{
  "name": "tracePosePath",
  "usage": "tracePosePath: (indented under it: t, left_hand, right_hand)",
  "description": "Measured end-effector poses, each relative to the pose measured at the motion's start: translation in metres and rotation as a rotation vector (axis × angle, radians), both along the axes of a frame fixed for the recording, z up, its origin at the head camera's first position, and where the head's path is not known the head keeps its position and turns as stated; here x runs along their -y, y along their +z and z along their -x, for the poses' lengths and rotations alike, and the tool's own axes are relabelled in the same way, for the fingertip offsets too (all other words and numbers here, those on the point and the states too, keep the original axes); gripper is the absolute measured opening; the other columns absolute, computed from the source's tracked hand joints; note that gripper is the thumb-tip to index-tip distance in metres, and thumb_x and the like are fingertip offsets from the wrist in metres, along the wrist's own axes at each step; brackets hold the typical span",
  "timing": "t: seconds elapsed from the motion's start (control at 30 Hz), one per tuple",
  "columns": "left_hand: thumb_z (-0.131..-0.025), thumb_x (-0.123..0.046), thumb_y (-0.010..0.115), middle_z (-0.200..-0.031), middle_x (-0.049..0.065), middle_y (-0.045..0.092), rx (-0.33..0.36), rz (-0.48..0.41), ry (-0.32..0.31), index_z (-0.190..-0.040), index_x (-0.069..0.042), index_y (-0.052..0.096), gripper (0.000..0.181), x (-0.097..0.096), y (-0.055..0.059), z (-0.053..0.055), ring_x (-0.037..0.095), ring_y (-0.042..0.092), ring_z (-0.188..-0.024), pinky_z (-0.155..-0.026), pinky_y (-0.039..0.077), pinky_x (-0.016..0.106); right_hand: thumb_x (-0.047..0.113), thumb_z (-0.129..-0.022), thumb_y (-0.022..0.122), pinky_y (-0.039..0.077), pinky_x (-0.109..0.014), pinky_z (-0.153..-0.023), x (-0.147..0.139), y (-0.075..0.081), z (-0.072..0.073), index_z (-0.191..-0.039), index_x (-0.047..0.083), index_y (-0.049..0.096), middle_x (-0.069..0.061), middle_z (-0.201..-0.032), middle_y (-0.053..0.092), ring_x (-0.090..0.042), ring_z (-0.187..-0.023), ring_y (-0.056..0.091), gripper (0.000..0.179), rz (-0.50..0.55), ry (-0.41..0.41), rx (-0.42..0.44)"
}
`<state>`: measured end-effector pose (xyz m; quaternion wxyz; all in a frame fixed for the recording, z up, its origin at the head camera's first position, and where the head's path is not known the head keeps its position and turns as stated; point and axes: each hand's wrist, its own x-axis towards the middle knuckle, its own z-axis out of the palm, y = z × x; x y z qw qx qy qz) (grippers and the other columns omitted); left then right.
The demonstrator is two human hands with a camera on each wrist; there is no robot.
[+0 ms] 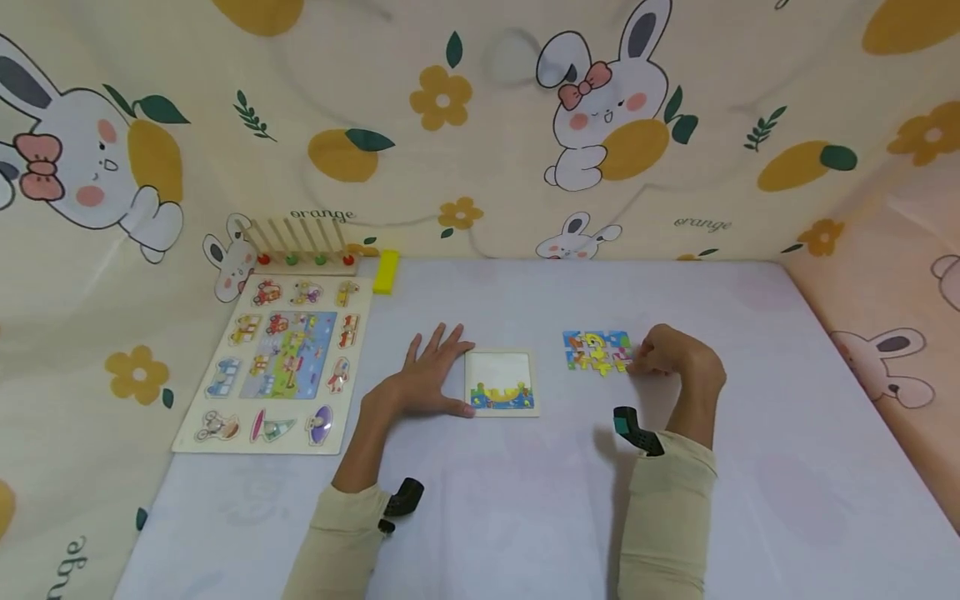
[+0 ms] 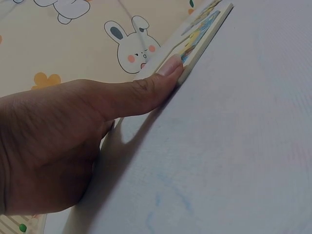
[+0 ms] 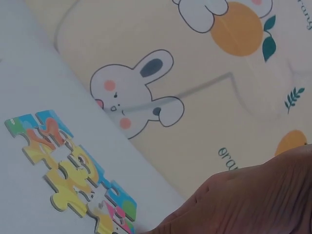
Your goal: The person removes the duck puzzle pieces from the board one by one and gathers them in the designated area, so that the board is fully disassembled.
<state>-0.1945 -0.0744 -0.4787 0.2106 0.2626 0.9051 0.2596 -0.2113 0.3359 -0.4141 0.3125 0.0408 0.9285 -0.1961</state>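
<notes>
- While my left hand point(image 1: 427, 379) spreads wide, thumb and index finger touching the left side of a small square tray point(image 1: 536, 379), my right hand point(image 1: 671, 354) curls over loose puzzle pieces point(image 1: 597, 350); whether it pinches one, I cannot tell.
- I judge the step as steadying the tray while picking out a piece; the next move seems to call for a light pinch, leaving neighbours undisturbed.
- Lying flat, the tray holds fitted pieces along its near side; its remaining floor shows bare white.
- The loose pieces lie close together, right of the tray and apart from it.
- Farther left, a large board point(image 1: 187, 433) holds picture pieces around a central scene.
- Beyond that, I see a rack point(image 1: 307, 269) of rods with red and green beads, a yellow block point(image 1: 386, 272) beside it.
</notes>
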Motion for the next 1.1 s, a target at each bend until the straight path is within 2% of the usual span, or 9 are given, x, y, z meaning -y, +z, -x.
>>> tracePosePath:
  t: [0.3, 0.4, 0.53, 0.67, 0.77, 0.93, 1.1]
  left_hand:
    - [-0.081, -0.056, 0.082, -0.179, 0.008, -0.003, 0.01, 0.013, 0.007, -0.166, -0.017, 0.026, 0.109, 0.005, 0.003, 0.0, 0.034, -0.014, -0.166, -0.132, -0.012, 0.061]
    - [-0.081, -0.055, 0.083, -0.179, 0.01, -0.001, 0.007, 0.005, 0.008, -0.165, -0.015, 0.027, 0.108, 0.005, 0.003, 0.0, 0.035, -0.012, -0.166, -0.131, -0.011, 0.062]
    - [-0.081, -0.054, 0.083, -0.179, 0.011, 0.0, 0.002, 0.007, 0.006, -0.165, -0.015, 0.028, 0.108, 0.004, 0.006, -0.001, 0.036, -0.011, -0.166, -0.131, -0.01, 0.063]
    - [-0.081, -0.055, 0.083, -0.179, 0.01, -0.001, -0.001, 0.02, 0.003, -0.165, -0.016, 0.028, 0.108, 0.004, 0.005, 0.0, 0.035, -0.012, -0.166, -0.132, -0.01, 0.062]
    - [-0.081, -0.056, 0.083, -0.179, 0.009, -0.002, 0.006, 0.016, 0.003, -0.165, -0.016, 0.027, 0.108, 0.005, 0.004, 0.0, 0.034, -0.013, -0.166, -0.132, -0.011, 0.062]
    - [-0.081, -0.056, 0.082, -0.179, 0.008, -0.003, 0.016, 0.006, 0.005, -0.166, -0.017, 0.026, 0.109, 0.004, 0.003, 0.0, 0.033, -0.014, -0.166, -0.132, -0.012, 0.061]
    - [-0.081, -0.054, 0.083, -0.179, 0.009, -0.001, 0.017, -0.002, 0.004, -0.165, -0.017, 0.027, 0.108, 0.001, 0.003, 0.0, 0.034, -0.013, -0.166, -0.132, -0.012, 0.061]
  right_hand:
    - [0.027, -0.094, 0.075, 0.036, -0.029, -0.067, 0.006, 0.0, 0.006, -0.076, 0.008, 0.066, 0.004, -0.066, 0.049, -0.015, -0.073, 0.047, 0.027, 0.024, 0.026, 0.008]
    - [0.027, -0.094, 0.074, 0.036, -0.028, -0.066, 0.006, 0.0, 0.006, -0.074, 0.01, 0.065, 0.005, -0.064, 0.048, -0.014, -0.071, 0.046, 0.028, 0.026, 0.031, 0.01]
    - [0.028, -0.095, 0.073, 0.037, -0.028, -0.067, 0.006, 0.001, 0.005, -0.078, 0.008, 0.067, 0.005, -0.066, 0.051, -0.014, -0.073, 0.048, 0.027, 0.023, 0.027, 0.014]
    - [0.029, -0.097, 0.072, 0.04, -0.031, -0.072, 0.006, 0.005, 0.004, -0.097, 0.0, 0.07, -0.001, -0.074, 0.056, -0.018, -0.079, 0.051, 0.029, 0.024, -0.009, 0.023]
    - [0.028, -0.1, 0.07, 0.041, -0.033, -0.074, 0.008, 0.01, 0.004, -0.107, -0.004, 0.068, -0.004, -0.078, 0.058, -0.019, -0.081, 0.053, 0.032, 0.028, -0.003, 0.012]
    - [0.029, -0.1, 0.068, 0.041, -0.031, -0.07, 0.02, 0.024, 0.002, -0.098, -0.001, 0.066, -0.004, -0.078, 0.058, -0.019, -0.081, 0.053, 0.03, 0.062, 0.095, -0.076]
    - [0.028, -0.1, 0.067, 0.045, -0.032, -0.073, 0.041, 0.033, 0.003, -0.103, 0.002, 0.067, -0.008, -0.088, 0.065, -0.021, -0.087, 0.057, 0.026, 0.076, 0.188, -0.137]
